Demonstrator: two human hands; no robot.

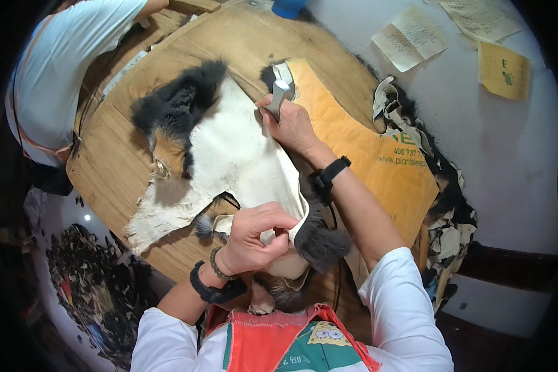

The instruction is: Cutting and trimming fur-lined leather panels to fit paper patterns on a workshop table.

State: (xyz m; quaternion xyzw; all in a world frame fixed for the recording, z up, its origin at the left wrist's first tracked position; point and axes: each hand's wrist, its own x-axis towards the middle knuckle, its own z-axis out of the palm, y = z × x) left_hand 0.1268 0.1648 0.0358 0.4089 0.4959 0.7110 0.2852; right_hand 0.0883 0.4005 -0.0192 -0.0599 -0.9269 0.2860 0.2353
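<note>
A pale fur pelt (235, 142) lies skin side up on the wooden table, its black and tan fur (183, 99) folded over at the left. My left hand (257, 235) is closed, pinching the pelt's near right edge, where dark grey fur (322, 248) shows underneath. Farther off, my right hand (291, 127) grips a flat silver-grey hand tool (280, 93) upright beside the pelt's right edge. The tool's working end is hidden, so I cannot tell its exact kind. To the right of that hand is a yellow paper pattern (359, 155) with a curved edge.
Fur and leather scraps (449, 211) are heaped along the table's right edge by the wall. More scraps (99, 285) lie on the floor at left. Another person in a white shirt (74, 68) stands at the far left. A blue container (288, 7) sits at the back; paper sheets (409, 37) hang on the wall.
</note>
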